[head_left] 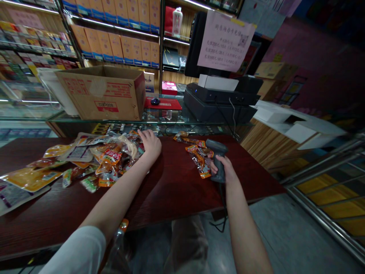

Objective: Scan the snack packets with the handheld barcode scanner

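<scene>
My right hand [224, 167] is wrapped round the handle of a dark grey barcode scanner [217, 146], whose cable hangs over the table's front edge. Just left of the scanner lie a few snack packets [200, 160] in orange and clear plastic, with another packet [182, 135] behind them. My left hand [151, 145] reaches over the right edge of a large pile of vacuum-packed snacks [111, 160]. Its fingers look loosely apart at the packets; the fingertips are partly hidden. Flat yellow and silver pouches [31, 178] spread across the left of the dark red table [171, 190].
Behind the table, a glass counter bears an open cardboard box [105, 95], a mouse [155, 101] on a red mat, and a monitor [196, 45] with a paper notice. Cables trail near the black till unit [219, 106]. A metal railing [322, 213] stands at right.
</scene>
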Demonstrator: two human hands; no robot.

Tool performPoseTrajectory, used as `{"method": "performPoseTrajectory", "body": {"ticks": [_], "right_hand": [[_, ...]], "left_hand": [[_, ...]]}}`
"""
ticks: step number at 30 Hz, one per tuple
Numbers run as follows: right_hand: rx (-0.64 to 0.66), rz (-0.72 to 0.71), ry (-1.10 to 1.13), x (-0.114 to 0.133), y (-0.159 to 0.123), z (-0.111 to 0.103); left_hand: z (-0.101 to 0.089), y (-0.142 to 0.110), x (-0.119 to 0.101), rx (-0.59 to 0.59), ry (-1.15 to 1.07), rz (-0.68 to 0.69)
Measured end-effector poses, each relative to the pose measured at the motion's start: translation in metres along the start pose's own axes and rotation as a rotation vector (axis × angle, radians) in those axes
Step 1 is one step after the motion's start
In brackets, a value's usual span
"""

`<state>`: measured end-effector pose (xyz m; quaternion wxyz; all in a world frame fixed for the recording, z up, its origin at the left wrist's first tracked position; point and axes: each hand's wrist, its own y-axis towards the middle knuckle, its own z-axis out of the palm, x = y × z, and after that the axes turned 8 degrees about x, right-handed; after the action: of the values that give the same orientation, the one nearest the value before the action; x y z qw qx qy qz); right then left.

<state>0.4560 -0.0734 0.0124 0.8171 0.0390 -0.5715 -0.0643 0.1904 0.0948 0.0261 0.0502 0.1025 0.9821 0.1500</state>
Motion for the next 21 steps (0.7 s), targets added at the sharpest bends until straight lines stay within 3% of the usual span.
{"method": "performPoseTrajectory", "body": {"ticks": [2, 5, 10, 15, 21], "right_hand": [[-0.016, -0.015, 0.008, -0.001, 0.0, 0.0], [-0.018, -0.008, 0.004, -0.001, 0.001, -0.002], [0.045, 0.082, -0.043, 0.001, 0.001, -0.006], [0.029, 0.092, -0.058, 0.001, 0.002, -0.006], [0.019, 0.094, -0.073, 0.0, 0.004, -0.004]], "left_hand": [[0.002, 0.0, -0.003, -0.023, -0.039, 0.064], [0.008, 0.0, -0.018, -0.033, -0.123, 0.276], [0.026, 0.01, -0.056, 0.065, -0.226, 0.49], [0.044, 0.038, -0.083, 0.088, -0.252, 0.513], [0.051, 0.057, -0.093, 0.138, -0.083, 0.455]]}}
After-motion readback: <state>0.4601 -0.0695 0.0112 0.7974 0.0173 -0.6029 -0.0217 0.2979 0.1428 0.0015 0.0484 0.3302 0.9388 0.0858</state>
